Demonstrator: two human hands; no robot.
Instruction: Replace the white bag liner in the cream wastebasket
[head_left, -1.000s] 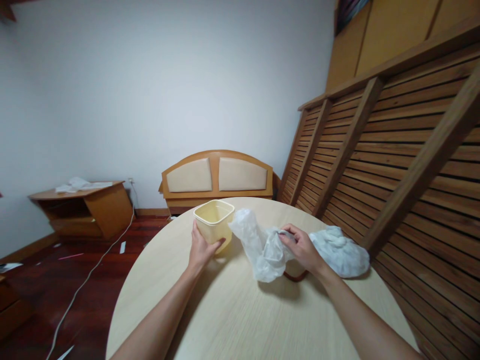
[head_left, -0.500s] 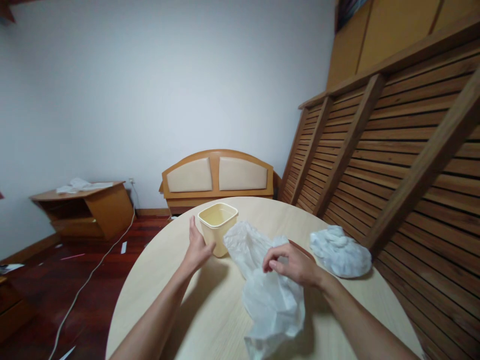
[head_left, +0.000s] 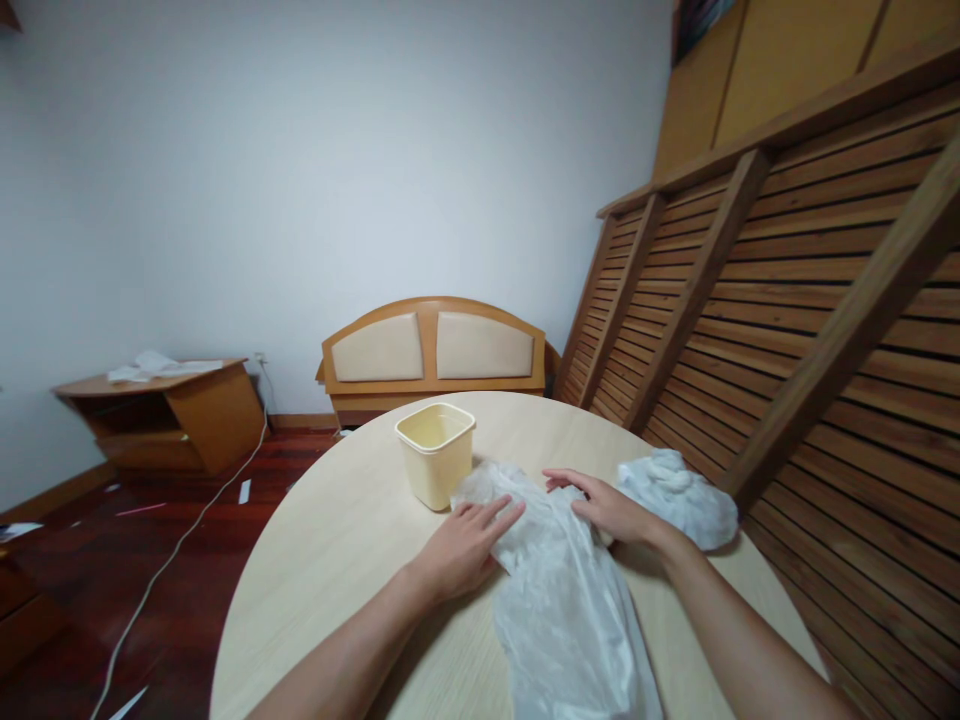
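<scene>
On the round, pale bench point(head_left: 337, 560), a crumpled white plastic bag point(head_left: 562, 610) lies lengthwise between the two hands, its near end cut off by the lower border of the view. Its mouth cannot be made out among the folds, and parts of its upper portion are covered by fingers. The film is thin, cloudy and semi-translucent, creased throughout, narrower toward the far end and broader toward the near end. The left hand point(head_left: 461, 550) is released, its fingers extended and spread over the bag's upper left edge. The right hand point(head_left: 604, 507) is loosely curved at the upper right edge, thumb against the film; whether it pinches any of it cannot be told. Both forearms run out of view below. Just beyond the left hand stands a yellow container point(head_left: 437, 465), upright and open-topped, with a rounded square rim; its inner floor is hidden by the near wall. To the right of the right hand rests a bundled pale bag point(head_left: 679, 500), rounded and gathered on top, its contents indistinct. Behind the bench's far edge, a padded headboard point(head_left: 431, 345) is partly concealed at its base.
</scene>
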